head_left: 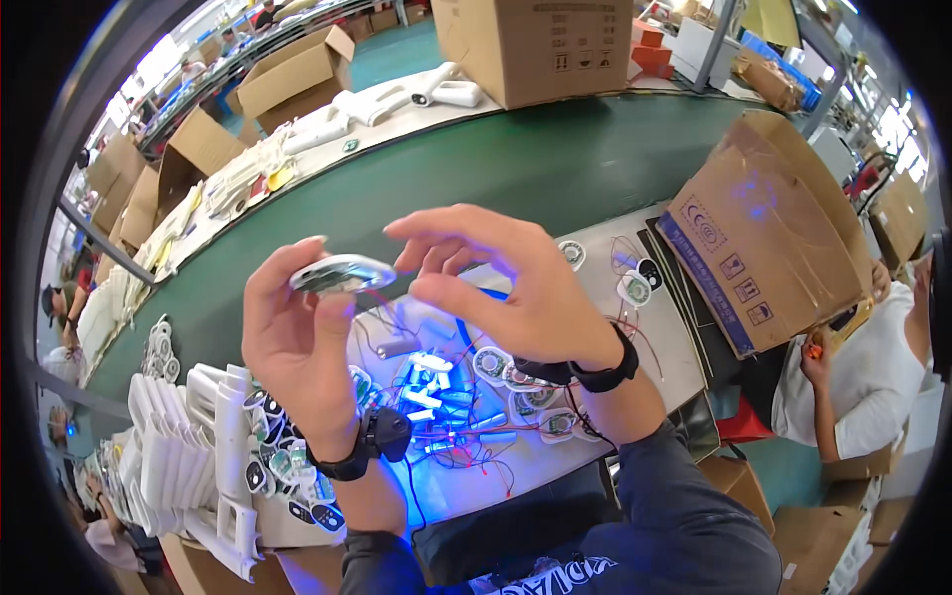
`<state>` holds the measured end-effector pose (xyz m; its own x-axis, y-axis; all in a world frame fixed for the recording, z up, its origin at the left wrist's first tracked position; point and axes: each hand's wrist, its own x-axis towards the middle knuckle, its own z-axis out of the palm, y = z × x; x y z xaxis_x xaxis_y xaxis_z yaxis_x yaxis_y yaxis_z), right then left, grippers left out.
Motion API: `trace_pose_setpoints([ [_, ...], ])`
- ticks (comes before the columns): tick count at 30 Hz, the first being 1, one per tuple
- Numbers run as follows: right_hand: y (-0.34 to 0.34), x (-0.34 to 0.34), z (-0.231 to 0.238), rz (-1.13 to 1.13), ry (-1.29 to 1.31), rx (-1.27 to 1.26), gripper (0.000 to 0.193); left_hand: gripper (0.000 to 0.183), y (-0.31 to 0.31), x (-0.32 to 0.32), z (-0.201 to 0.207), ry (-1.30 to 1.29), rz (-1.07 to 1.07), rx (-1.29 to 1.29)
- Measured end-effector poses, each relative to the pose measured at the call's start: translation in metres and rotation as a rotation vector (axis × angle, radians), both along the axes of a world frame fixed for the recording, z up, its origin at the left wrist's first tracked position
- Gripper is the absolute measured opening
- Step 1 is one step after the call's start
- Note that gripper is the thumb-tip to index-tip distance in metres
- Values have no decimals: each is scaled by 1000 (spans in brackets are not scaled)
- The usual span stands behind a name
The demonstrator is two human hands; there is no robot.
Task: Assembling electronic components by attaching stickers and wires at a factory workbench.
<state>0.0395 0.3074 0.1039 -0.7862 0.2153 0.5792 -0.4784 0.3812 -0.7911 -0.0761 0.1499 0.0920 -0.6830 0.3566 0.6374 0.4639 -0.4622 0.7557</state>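
My left hand [296,347] grips a small oval white part with a shiny face [342,272] by its edge, between thumb and fingers, raised above the table. Thin wires hang from it toward a small silvery cylinder [399,348] below. Just right of the part, my right hand [521,288] is held with fingers curved and apart, nothing between them. Under my hands lies a blue-lit heap of small cylinders with red and black wires [436,402]. Several round white parts with circuit boards [535,402] lie right of the heap.
White curved plastic housings [174,431] are stacked at left, beside black-and-white oval parts [283,461]. A green conveyor belt [555,149] runs beyond the table. An open cardboard box [764,238] stands at right, near a person in white [863,372]. Another carton [535,50] stands beyond the belt.
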Motion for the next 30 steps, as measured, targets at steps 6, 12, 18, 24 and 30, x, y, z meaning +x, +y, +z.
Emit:
trace_pose_setpoints([
  [6,-4,-5,-2,17,-11,-87,40,42,2,5,3,15,-42,-1],
  [12,-3,1,2,-11,38,-139,34,41,8,8,4,11,-106,-6],
  [18,-6,1,2,-24,68,-73,32,35,9,6,1,40,-129,-33],
  [24,-6,3,1,-11,47,-73,33,35,10,7,3,59,-149,-14],
  [30,-7,1,1,1,48,-63,33,36,7,5,4,88,-126,-25],
])
